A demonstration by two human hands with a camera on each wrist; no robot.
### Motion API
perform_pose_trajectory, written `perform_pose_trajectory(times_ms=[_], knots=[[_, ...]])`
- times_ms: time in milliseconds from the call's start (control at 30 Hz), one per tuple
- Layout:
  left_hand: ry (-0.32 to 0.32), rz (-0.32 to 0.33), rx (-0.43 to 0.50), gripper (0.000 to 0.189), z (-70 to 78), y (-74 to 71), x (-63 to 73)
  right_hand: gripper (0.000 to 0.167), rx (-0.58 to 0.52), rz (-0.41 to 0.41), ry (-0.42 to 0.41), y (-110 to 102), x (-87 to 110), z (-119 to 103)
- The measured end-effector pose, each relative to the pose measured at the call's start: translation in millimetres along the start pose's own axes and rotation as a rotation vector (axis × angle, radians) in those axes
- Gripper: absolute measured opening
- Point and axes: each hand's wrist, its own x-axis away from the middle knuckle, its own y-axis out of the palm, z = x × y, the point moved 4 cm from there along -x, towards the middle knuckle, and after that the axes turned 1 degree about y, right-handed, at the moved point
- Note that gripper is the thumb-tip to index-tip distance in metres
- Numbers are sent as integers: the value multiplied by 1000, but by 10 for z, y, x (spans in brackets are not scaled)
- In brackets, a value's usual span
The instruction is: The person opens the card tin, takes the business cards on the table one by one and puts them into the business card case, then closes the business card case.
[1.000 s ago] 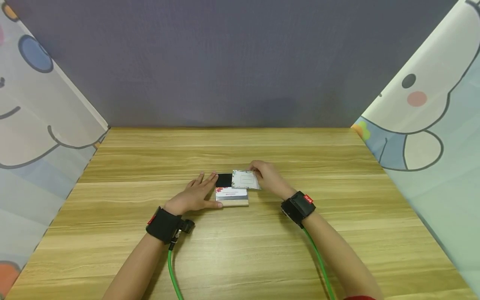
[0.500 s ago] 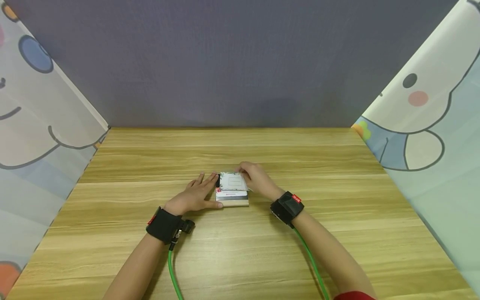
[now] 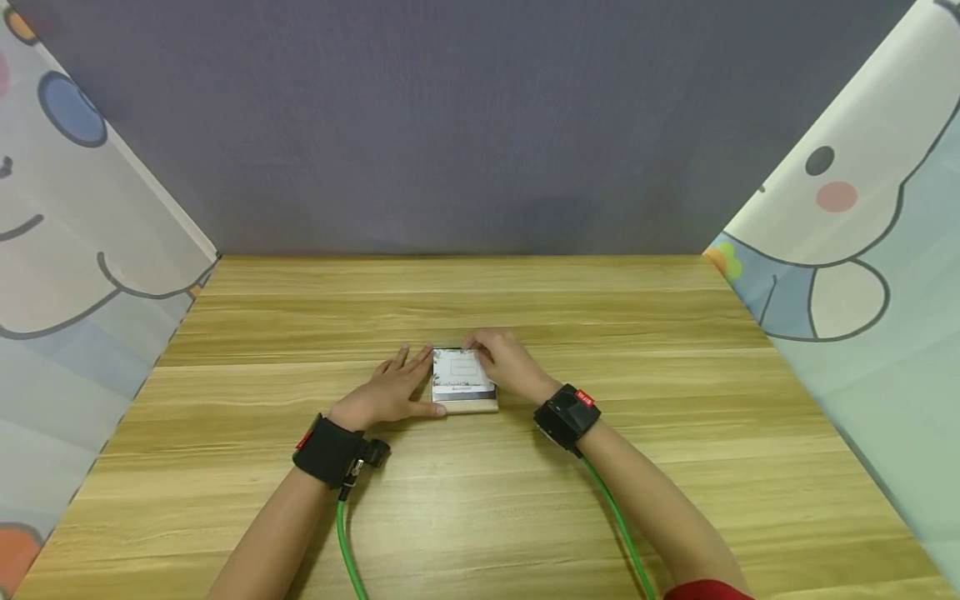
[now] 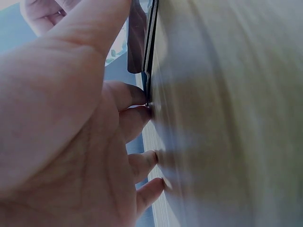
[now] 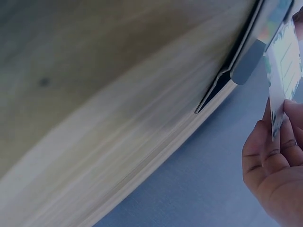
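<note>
A small flat card holder (image 3: 471, 407) lies on the table, with a pale strip along its near edge and another card (image 3: 457, 395) in it. Over its far part is a white card (image 3: 452, 367) with a leafy border and a printed box. My right hand (image 3: 513, 367) pinches this card at its right side; the right wrist view shows the card (image 5: 286, 61) tilted above the holder (image 5: 227, 73). My left hand (image 3: 386, 396) lies spread along the holder's left edge, fingertips near its far corner and thumb near its near corner.
A wooden table (image 3: 480, 517) is beneath both arms. Behind it stands a dark grey panel (image 3: 465, 133), with cartoon-printed sheets (image 3: 840, 275) at the sides. Each wrist wears a black band (image 3: 327, 450) with a green cable (image 3: 347, 550).
My right hand has moved left, carrying the white card over the holder's dark far part, which it now mostly covers. The left hand has stayed in place.
</note>
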Motion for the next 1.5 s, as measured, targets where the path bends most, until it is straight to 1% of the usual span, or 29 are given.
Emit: perform_pose_trajectory(times_ms=[300,433,600,700,867,1067,1300,1500], knots=[[7,6,-4,95,15,-1,2,22,14,-27,-26,36,16,7],[8,9,3,96,15,-4,6,22,29,-26,-39,35,22,-9],[5,8,10,96,15,-5,10,22,47,-35,-38,44,17,-14],[6,9,12,96,13,-9,10,24,45,-66,-15,59,13,-3],[4,9,19,96,11,-11,14,27,51,-160,37,95,24,32],[14,13,26,95,25,-13,19,30,77,-254,50,126,60,42],[14,15,20,94,33,-12,18,29,68,-299,54,145,90,26],[13,16,11,94,23,-14,15,25,95,-309,14,142,111,-10]])
